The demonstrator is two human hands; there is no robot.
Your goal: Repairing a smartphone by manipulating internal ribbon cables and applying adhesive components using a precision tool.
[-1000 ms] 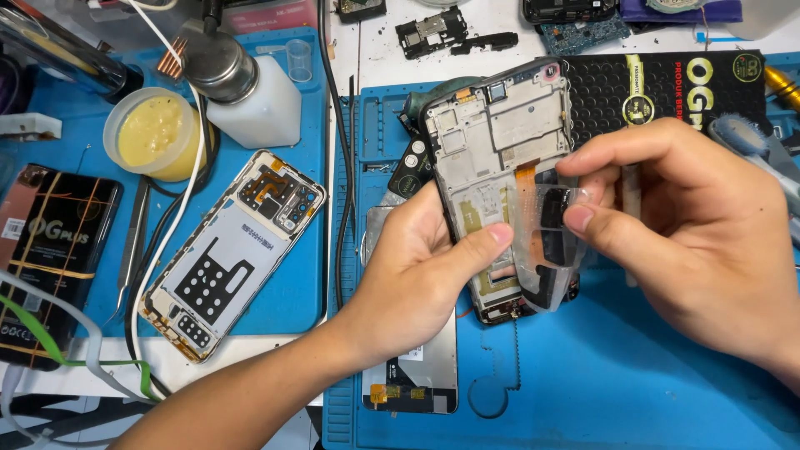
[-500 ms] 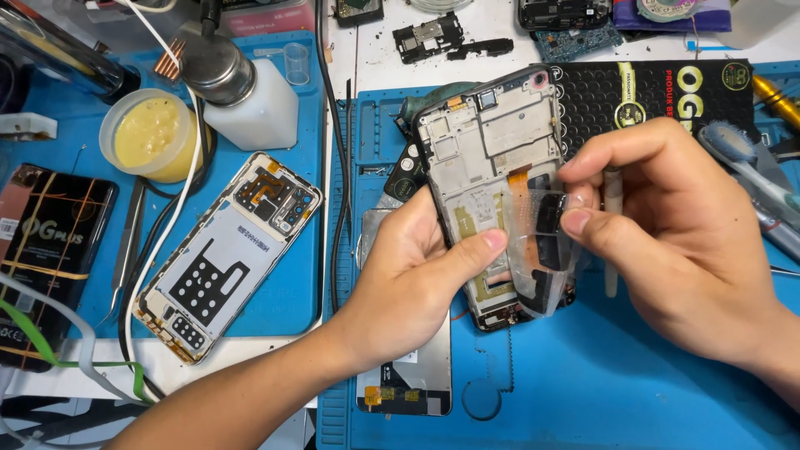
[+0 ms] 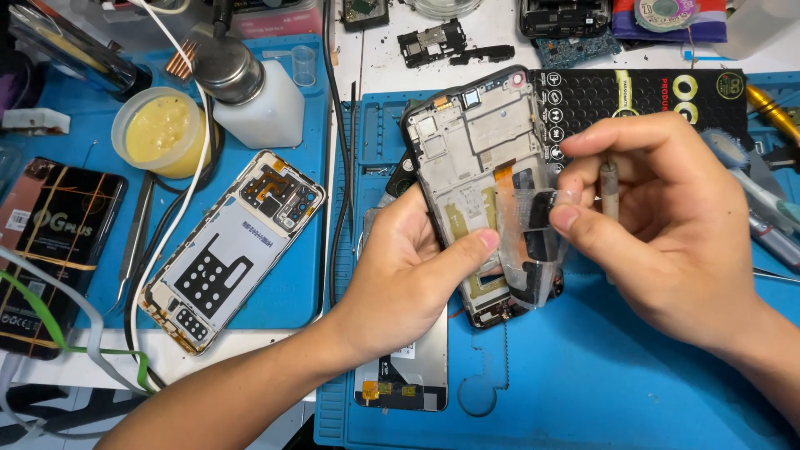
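Note:
My left hand [image 3: 412, 275] grips an opened phone frame [image 3: 479, 158] by its left edge, thumb pressed on its middle, inner side facing up. My right hand [image 3: 667, 225] pinches a clear plastic film strip [image 3: 533, 242] with dark patches that lies over the frame's right side beside an orange flex cable. A thin grey tool handle [image 3: 610, 187] is tucked between my right fingers. Under the frame lies a display panel [image 3: 408, 367] on the blue mat [image 3: 583, 392].
A second phone back shell [image 3: 229, 250] lies on the left blue mat. Behind it stand a yellow paste tub [image 3: 158, 137] and a white pump bottle [image 3: 258, 100]. Tweezers [image 3: 133, 242], cables, a dark screen protector pack [image 3: 46, 250] and circuit boards crowd the bench.
The phone frame and both hands sit slightly lower and more central in view. My right fingers have shifted on the film strip, which stays over the frame.

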